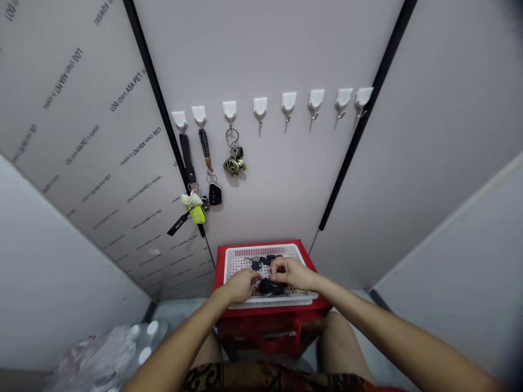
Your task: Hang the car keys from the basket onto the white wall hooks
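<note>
My left hand (244,284) reaches into a white plastic basket (229,260) from its left side, fingers curled in beside a dark bundle (271,286) that looks like black key fobs or pouches. On the other side my right hand (295,273) is bent over the same bundle, thumb and fingers drawn together. What either hand pinches is hidden or too small to name. Behind the hands, more dark key-like pieces (256,265) lie on the perforated bottom.
A red box (220,272) bears the basket. Several white hooks (260,109) line the wall; the left ones carry a strap with a yellow-green fob (198,214), a black car key (215,194) and a key ring with brass-coloured charms (233,165). Bottles (149,332) in plastic stand lower left.
</note>
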The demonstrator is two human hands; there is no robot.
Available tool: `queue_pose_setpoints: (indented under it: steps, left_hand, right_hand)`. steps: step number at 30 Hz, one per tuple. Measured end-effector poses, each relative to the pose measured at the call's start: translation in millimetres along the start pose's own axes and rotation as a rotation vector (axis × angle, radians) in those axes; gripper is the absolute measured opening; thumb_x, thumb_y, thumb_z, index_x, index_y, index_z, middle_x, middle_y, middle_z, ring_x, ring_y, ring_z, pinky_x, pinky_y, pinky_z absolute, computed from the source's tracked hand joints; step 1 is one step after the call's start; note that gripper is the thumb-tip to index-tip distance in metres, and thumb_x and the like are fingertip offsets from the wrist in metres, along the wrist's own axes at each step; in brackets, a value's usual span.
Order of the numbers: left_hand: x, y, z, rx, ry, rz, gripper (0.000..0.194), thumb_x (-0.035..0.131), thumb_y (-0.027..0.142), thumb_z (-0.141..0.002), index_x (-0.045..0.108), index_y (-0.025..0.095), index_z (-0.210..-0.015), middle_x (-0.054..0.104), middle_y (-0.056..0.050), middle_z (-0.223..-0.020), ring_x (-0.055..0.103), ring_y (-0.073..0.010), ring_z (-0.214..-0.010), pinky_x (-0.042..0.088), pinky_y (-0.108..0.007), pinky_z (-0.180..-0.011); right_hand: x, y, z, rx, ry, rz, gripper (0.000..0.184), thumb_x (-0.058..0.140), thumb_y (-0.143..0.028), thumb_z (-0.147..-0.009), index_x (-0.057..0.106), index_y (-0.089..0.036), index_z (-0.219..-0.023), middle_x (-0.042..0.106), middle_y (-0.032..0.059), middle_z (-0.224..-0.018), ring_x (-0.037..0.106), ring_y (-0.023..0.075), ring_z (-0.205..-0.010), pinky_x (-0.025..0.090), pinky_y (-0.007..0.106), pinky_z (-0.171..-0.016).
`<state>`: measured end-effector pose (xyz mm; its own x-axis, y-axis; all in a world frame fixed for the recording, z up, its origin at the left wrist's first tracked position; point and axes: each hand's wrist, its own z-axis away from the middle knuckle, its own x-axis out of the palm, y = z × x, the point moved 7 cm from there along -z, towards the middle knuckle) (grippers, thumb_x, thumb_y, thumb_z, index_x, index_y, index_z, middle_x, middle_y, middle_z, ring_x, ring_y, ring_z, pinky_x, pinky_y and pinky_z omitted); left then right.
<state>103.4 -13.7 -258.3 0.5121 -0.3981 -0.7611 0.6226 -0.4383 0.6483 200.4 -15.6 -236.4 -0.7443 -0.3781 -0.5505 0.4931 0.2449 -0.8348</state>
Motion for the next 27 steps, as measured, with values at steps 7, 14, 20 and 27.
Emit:
queue_pose_setpoints:
  steps: [7, 14, 20, 27]
  left_hand:
    - [10.1, -0.2, -3.6, -0.279, -0.169, 0.805, 0.016, 0.044, 0.015, -0.057, 0.056, 0.013, -0.067, 0.048, 0.003, -0.050, 0.040, -0.0054, -0.044, 0.033, -0.018, -0.047]
    - [9.1, 7.1, 3.6, -0.342, -0.307, 1.056, 0.029, 0.050, 0.030, -0.058, 0.048, 0.016, -0.084, 0.056, -0.002, -0.073, 0.051, -0.0088, -0.059, 0.035, -0.021, -0.054]
    - [3.5, 7.1, -8.6, -0.302, -0.031, 1.041, 0.040, 0.055, 0.025, -0.054, 0.044, 0.019, -0.093, 0.053, 0.000, -0.076, 0.049, -0.0068, -0.059, 0.032, -0.018, -0.051]
    - [-31.9, 13.7, -13.9, -0.218, 0.154, 0.908, 0.021, 0.049, 0.032, -0.056, 0.047, 0.012, -0.055, 0.046, 0.004, -0.048, 0.039, -0.0039, -0.042, 0.029, -0.018, -0.045]
  right_hand:
    - [-18.4, -20.3, -1.7, -0.118, 0.113, -0.129, 0.008, 0.051, -0.021, -0.060, 0.049, -0.014, -0.056, 0.051, 0.0033, -0.079, 0.047, 0.0122, -0.075, 0.035, 0.025, -0.070]
    - [-35.3, -34.3, -6.5, -0.159, 0.259, -0.165, 0.011, 0.049, -0.025, -0.062, 0.047, -0.015, -0.058, 0.051, 0.0052, -0.084, 0.046, 0.0130, -0.084, 0.031, 0.027, -0.077]
    - [-38.2, -36.2, -9.9, -0.026, 0.379, -0.384, 0.020, 0.049, -0.034, -0.060, 0.045, -0.015, -0.058, 0.052, 0.0056, -0.084, 0.047, 0.0144, -0.082, 0.034, 0.027, -0.072]
    - [-57.9, -37.7, -9.2, 0.019, 0.479, -0.165, 0.018, 0.047, -0.033, -0.061, 0.046, -0.015, -0.056, 0.051, 0.0072, -0.094, 0.044, 0.0167, -0.090, 0.028, 0.031, -0.079]
